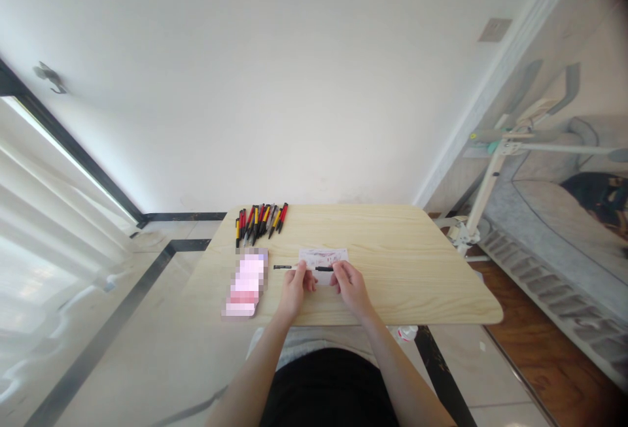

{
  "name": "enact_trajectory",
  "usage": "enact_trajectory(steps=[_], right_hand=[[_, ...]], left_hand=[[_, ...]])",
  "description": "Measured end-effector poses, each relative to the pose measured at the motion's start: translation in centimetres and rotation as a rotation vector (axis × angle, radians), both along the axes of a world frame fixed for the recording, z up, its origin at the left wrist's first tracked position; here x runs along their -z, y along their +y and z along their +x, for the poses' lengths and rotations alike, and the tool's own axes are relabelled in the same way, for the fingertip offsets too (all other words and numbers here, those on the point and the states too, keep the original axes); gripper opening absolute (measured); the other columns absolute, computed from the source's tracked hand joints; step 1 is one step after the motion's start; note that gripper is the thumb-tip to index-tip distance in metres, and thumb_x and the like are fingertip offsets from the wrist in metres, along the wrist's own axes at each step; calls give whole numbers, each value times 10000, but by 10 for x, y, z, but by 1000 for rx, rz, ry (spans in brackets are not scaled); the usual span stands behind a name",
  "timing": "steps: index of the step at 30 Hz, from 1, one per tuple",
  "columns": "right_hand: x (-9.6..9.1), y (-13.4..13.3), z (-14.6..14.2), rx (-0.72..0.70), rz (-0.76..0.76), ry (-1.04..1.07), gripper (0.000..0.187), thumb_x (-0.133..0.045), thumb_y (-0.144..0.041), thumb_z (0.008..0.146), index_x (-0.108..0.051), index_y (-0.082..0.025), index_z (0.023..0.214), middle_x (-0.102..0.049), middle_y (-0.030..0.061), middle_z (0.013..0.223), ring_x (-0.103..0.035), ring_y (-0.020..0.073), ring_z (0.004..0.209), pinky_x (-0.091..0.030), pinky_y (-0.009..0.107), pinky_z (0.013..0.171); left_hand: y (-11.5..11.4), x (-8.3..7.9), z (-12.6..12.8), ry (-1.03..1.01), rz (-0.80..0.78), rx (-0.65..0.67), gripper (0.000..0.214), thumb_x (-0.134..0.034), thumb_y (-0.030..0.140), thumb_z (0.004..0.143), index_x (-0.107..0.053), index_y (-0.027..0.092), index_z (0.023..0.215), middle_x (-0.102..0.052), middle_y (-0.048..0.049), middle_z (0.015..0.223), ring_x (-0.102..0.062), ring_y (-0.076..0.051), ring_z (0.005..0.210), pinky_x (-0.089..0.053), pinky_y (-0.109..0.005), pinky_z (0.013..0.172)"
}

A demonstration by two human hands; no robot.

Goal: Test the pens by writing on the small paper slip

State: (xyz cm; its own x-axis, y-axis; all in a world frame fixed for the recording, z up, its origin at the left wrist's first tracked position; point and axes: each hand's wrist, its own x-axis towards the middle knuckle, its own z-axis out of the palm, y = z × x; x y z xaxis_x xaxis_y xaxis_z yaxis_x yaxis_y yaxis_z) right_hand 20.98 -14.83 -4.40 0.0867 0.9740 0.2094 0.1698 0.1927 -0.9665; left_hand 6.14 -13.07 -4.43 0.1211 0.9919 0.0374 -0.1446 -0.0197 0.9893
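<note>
A slim pen [324, 269] lies sideways between my two hands, above a small paper sheet [324, 256] with dark and reddish scribbles. My left hand [296, 283] is closed, thumb on top, around its pale middle. A black end piece with light marks [282, 267] sticks out to the left of that hand. With thumb and fingers, my right hand [349, 283] pinches the black section at the other end. Whether the pen is whole or in two parts, I cannot tell, since my fingers cover some of it.
Several red, yellow and black pens [258, 223] lie in a loose row at the table's back left. A phone [246, 283], its lit screen blurred, rests left of my hands. The light wood table [402, 250] stands by a white wall; exercise equipment [483, 198] is at the right.
</note>
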Motion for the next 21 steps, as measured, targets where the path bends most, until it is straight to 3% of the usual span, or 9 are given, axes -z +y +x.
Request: enact_trajectory(steps=[9, 21], right_hand=[[2, 0, 1, -1, -15, -68, 384, -385, -449, 862, -507, -175, 622, -512, -14, 523, -456, 90, 433, -352, 197, 440], [2, -1, 1, -7, -19, -75, 352, -412, -451, 847, -507, -180, 644, -514, -23, 534, -453, 89, 427, -350, 195, 433]], left_hand=[[0, 0, 1, 4, 10, -12, 535, -335, 458, 845, -471, 188, 403, -481, -9, 413, -576, -171, 614, -413, -287, 738], [0, -1, 1, 7, 8, -13, 533, -340, 463, 841, -474, 190, 404, -490, -14, 413, -582, -177, 628, -413, -291, 742]])
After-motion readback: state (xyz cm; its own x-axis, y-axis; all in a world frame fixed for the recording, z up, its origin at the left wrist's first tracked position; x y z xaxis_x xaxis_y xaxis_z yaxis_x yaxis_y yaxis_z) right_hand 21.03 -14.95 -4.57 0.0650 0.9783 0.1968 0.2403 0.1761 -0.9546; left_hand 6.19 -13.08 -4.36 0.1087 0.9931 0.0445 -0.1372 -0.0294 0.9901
